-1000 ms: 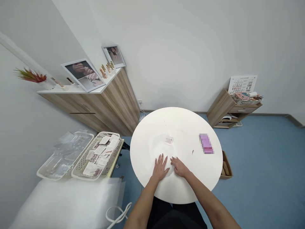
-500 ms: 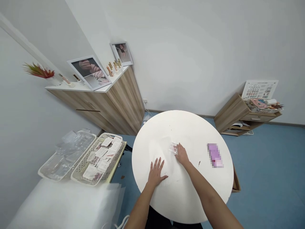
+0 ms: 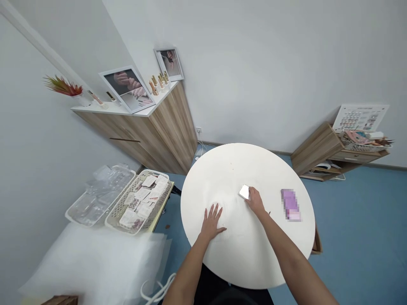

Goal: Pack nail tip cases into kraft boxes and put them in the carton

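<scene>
Right hand grips a small white packet on a round surface

Nearest, at the bottom edge, a looped white cable (image 3: 158,292) hangs beside pale translucent sheeting (image 3: 95,258). Above them, the left hand (image 3: 210,225) lies palm down on the round white surface (image 3: 241,258), fingers spread and thumb out to the side, grasping nothing.

Slightly farther in, the right hand (image 3: 256,203) has its fingers closed on the right edge of a small white packet (image 3: 244,191), near the middle of the surface. Whether the packet touches the surface or is lifted just off it, I cannot tell. To the right of that hand lies a purple item (image 3: 290,203), pixelated beyond reading.

Left of the surface, two pale baskets sit side by side: one basket (image 3: 70,218) of clear plastic pieces (image 3: 104,186), and a perforated basket (image 3: 122,231) heaped with printed sachets (image 3: 144,205).

Farther back on the left, a wood-grain cabinet (image 3: 173,131) carries a red-and-green plant (image 3: 65,87), gold-capped bottles (image 3: 160,81) and two framed pictures of hands. At far right, a low wooden unit (image 3: 314,150) bears a loaded basket and a leaning chart (image 3: 361,117).
</scene>
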Action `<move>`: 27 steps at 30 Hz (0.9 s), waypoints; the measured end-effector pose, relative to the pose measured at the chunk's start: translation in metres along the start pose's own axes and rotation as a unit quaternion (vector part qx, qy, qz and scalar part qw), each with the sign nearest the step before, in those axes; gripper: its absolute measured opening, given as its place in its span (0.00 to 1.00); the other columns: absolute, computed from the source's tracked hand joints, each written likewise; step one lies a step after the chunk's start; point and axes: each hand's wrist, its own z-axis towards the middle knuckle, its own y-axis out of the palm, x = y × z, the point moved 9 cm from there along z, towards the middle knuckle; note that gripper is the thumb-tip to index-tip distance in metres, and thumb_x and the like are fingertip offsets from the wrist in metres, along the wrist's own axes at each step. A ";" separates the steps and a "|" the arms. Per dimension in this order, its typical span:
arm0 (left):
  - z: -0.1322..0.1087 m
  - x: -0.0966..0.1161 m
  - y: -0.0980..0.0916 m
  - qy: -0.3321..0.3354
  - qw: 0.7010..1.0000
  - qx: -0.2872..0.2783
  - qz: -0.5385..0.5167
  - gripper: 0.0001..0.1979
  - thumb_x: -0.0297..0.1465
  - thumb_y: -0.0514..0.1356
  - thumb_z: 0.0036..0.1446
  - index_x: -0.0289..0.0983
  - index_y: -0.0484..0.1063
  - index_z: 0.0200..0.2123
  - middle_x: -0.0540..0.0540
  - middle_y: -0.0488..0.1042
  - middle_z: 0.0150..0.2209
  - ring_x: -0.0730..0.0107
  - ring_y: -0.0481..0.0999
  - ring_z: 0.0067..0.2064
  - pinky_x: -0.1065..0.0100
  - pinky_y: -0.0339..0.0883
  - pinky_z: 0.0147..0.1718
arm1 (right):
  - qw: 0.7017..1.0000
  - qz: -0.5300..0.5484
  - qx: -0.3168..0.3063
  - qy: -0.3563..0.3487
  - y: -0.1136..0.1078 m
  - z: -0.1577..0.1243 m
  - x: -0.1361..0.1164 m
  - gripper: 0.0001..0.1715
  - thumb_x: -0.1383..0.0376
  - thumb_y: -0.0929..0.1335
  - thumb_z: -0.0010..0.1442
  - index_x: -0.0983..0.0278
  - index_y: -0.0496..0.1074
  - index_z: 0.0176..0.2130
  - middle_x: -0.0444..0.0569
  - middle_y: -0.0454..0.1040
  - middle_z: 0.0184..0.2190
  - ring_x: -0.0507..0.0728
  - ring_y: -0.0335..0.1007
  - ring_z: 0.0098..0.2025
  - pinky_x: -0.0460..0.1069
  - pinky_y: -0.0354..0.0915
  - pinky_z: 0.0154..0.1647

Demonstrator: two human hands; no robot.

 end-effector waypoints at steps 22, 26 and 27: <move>-0.073 0.020 0.007 -0.065 0.997 0.021 -0.038 0.26 0.22 0.50 0.55 0.34 0.58 0.59 0.34 0.62 0.63 0.54 0.59 0.66 0.50 0.57 0.62 | 0.959 0.012 -0.218 -0.183 0.047 -0.091 -0.138 0.39 0.75 0.61 0.51 0.66 0.55 0.63 0.62 0.56 0.65 0.65 0.51 0.66 0.64 0.53 0.62; -0.067 0.015 0.002 -0.052 0.997 0.006 -0.050 0.23 0.16 0.49 0.52 0.36 0.65 0.50 0.36 0.65 0.61 0.57 0.61 0.65 0.53 0.58 0.61 | 0.964 -0.001 -0.189 -0.189 0.027 -0.117 -0.125 0.26 0.67 0.65 0.53 0.67 0.63 0.52 0.59 0.66 0.53 0.63 0.63 0.52 0.58 0.62 0.53; -0.066 0.014 0.000 -0.051 0.997 0.006 -0.060 0.22 0.16 0.49 0.52 0.36 0.65 0.49 0.36 0.66 0.60 0.57 0.62 0.64 0.53 0.59 0.61 | 0.962 -0.016 -0.191 -0.195 0.026 -0.124 -0.124 0.24 0.67 0.66 0.53 0.66 0.64 0.50 0.58 0.67 0.52 0.63 0.62 0.51 0.57 0.62 0.52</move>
